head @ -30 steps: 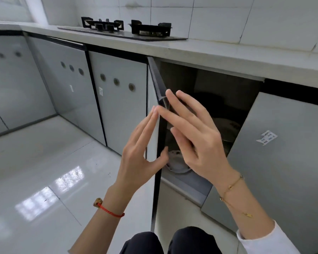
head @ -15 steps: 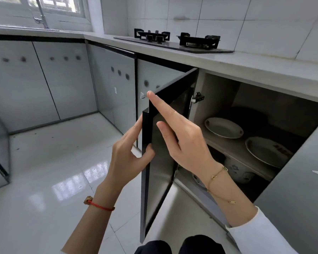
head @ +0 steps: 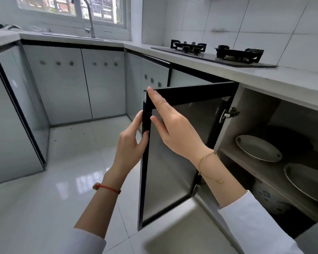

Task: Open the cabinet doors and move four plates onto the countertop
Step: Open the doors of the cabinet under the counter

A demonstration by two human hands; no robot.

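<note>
The left cabinet door (head: 173,162), black-framed with a dark glass panel, stands swung wide open under the countertop (head: 264,77). My left hand (head: 131,145) pinches its free vertical edge between thumb and fingers. My right hand (head: 173,129) lies flat on the door's inner face, the index fingertip at its top corner. Inside, on a shelf, sit two white plates: one oval plate (head: 257,148) further in, another plate (head: 305,182) nearer the right edge. A patterned white bowl (head: 268,198) stands below the shelf.
The neighbouring right door (head: 314,239) is only partly in view at the lower right corner. A gas hob (head: 217,52) sits on the countertop. A sink with a tap (head: 86,17) is under the window. Closed grey cabinets line the left side, above a glossy tiled floor (head: 53,189).
The door has swung further open to the left with both hands on it. More of the shelf and plates now shows, and my view has risen toward the window.
</note>
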